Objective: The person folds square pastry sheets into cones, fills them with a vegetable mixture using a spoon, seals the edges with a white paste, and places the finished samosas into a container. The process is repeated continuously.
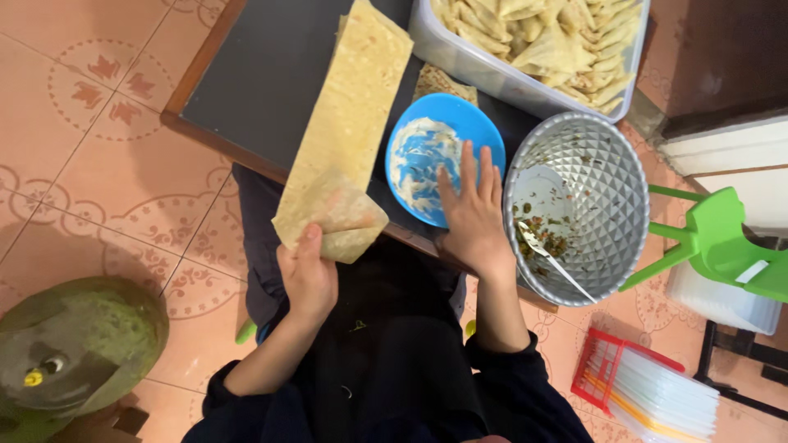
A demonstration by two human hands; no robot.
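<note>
At the tabletop's near edge, the left hand [308,275] pinches the folded end of a pastry strip [349,123], whose long axis runs away toward the far edge. Just beside it, the right hand [472,213] dips spread fingers into the blue paste plate [427,152]. Right: a metal bowl [611,176] with filling and spoon [550,254]. Farthest, a tub of folded pastries [525,78].

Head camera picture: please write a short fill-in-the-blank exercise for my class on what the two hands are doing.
1. The left hand holds a folded pastry strip over the dark ____.
2. The right hand dips its fingers into the ____ plate of paste.
3. A spoon lies in the ____ bowl.

Missing words: table; blue; silver
</note>
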